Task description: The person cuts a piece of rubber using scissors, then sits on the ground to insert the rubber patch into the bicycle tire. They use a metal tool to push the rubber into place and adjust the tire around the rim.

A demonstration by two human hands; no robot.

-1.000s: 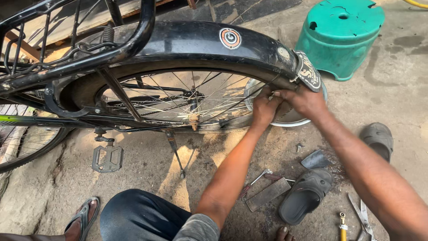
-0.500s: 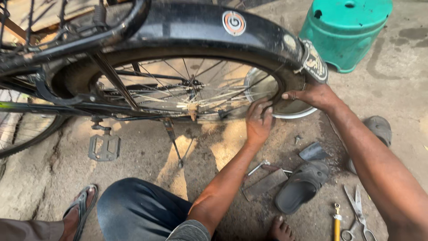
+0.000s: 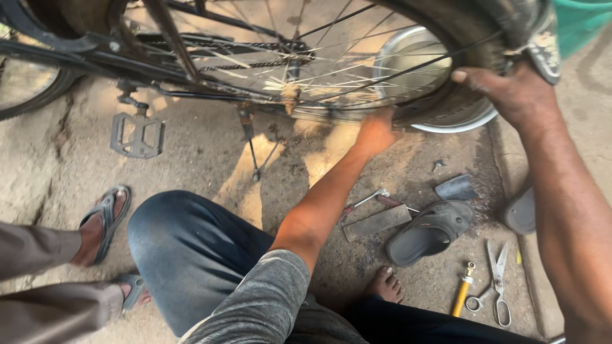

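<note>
While the bicycle's rear wheel [image 3: 357,76] stands over the concrete floor [image 3: 210,165], the left hand [image 3: 376,130] reaches up with arm outstretched and closes its grip on the lower tyre, and the right hand [image 3: 510,95] clamps over the tyre at the wheel's right edge. Behind the spokes sits a metal bowl [image 3: 408,60]. On the floor lie a dark sandal [image 3: 430,230], scissors [image 3: 497,280], a yellow-handled tool [image 3: 462,293] and a pedal [image 3: 136,134]; another person's sandalled foot [image 3: 102,223] stands at left.
</note>
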